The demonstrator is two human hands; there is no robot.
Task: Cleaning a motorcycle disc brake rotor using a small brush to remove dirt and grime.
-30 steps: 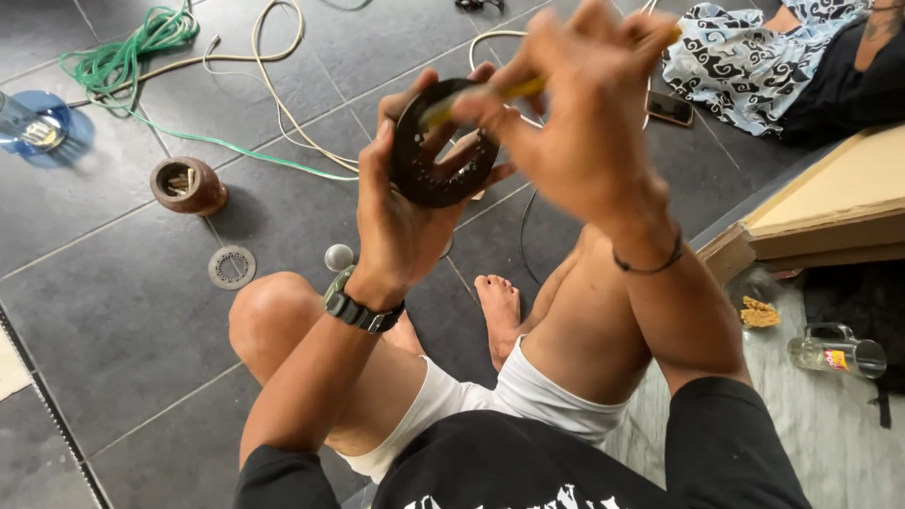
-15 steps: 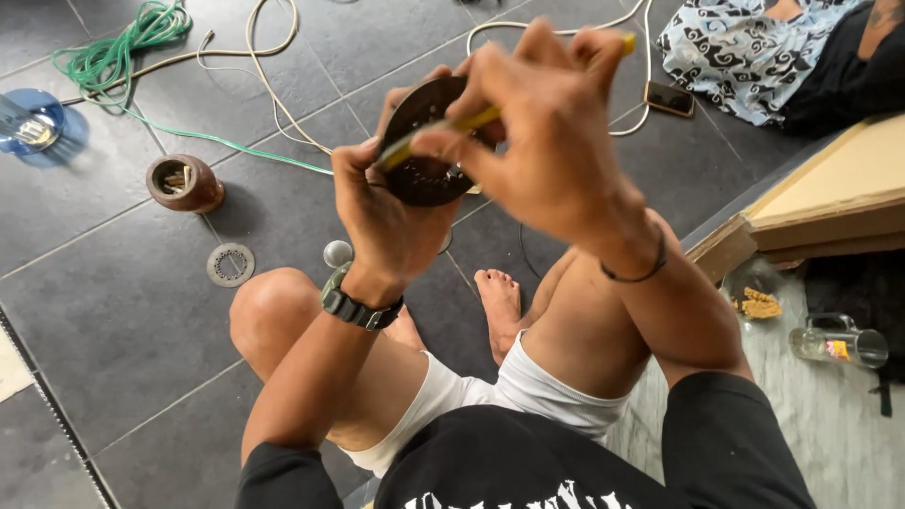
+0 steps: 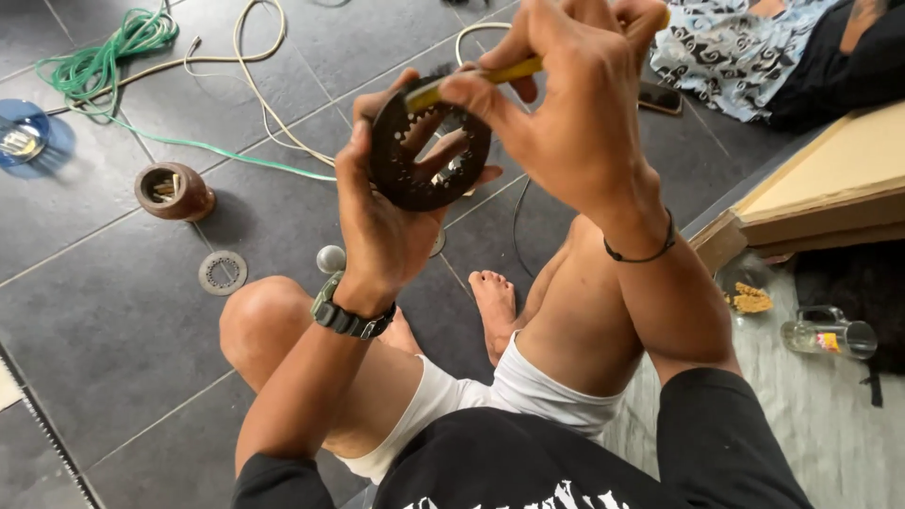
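We hold a dark toothed metal ring (image 3: 429, 151) upright in our left hand (image 3: 382, 221), fingers curled through its open centre and thumb along its rim, while our right hand (image 3: 575, 113) pinches a yellow-handled brush (image 3: 481, 77) against the ring's upper edge, both raised above our bent knees with open air all round. Below the ring on the grey tiled floor (image 3: 104, 311) lie a small silver ball (image 3: 331, 258) and a flat perforated disc (image 3: 222, 272), with a brown cup (image 3: 174, 191) farther left. Beyond the ring run a cream cable (image 3: 255, 104) and green cord (image 3: 104, 57); right of it sits a wooden board (image 3: 830, 184).
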